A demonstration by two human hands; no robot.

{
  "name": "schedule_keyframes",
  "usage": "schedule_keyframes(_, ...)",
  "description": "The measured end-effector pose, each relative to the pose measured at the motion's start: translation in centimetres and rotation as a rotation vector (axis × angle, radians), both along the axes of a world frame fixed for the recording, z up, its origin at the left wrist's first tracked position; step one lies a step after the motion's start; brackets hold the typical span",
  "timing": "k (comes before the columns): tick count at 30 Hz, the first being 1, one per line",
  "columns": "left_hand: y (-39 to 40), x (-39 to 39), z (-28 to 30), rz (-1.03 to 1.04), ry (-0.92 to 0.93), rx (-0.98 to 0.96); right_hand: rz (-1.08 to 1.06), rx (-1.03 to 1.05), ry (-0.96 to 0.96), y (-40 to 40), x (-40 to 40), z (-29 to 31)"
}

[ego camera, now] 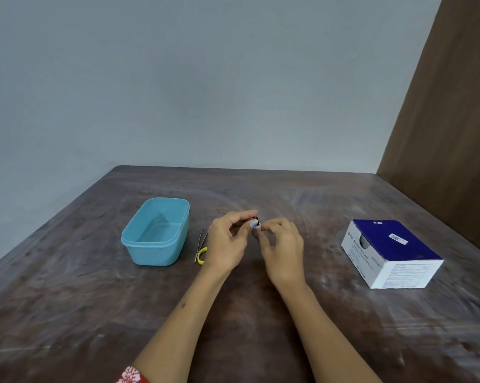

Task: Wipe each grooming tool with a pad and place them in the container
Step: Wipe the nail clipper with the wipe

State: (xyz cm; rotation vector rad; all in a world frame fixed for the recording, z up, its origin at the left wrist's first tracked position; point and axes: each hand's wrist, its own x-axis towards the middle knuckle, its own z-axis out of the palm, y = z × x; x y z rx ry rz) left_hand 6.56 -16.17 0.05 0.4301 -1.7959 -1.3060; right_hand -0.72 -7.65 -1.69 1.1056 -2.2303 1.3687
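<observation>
My left hand (227, 241) and my right hand (281, 250) meet over the middle of the table. Between their fingertips sits a small dark grooming tool (256, 220), pinched by the left fingers, and a small white pad (256, 225), pinched against it by the right fingers. Most of the tool is hidden by the fingers. Thin metal tweezers (202, 243) and a yellow-handled tool (201, 255) lie on the table just left of my left hand. The light blue plastic container (139, 244) stands open further left, with nothing seen inside.
A blue and white box of swabs (393, 252) sits at the right of the brown table (95, 313). A grey wall runs behind the table, and a brown panel (449, 120) stands at the far right.
</observation>
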Motion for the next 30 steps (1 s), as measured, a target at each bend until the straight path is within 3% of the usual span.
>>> schedule_keyframes(5,0.0,0.0,0.09,0.004,0.011,0.006,-0.008,0.066,-0.027,-0.15,-0.17,-0.32)
schedule_keyframes(9,-0.08,0.07,-0.01,0.0,-0.013,-0.008,0.008,-0.028,-0.003,-0.06,0.06,-0.06)
schedule_keyframes(13,0.01,0.11,0.1,0.006,-0.008,-0.01,-0.004,0.077,-0.026,-0.03,-0.1,-0.29)
schedule_keyframes(30,0.31,0.09,0.15,0.01,-0.013,0.002,0.018,-0.124,0.003,0.09,0.11,0.18)
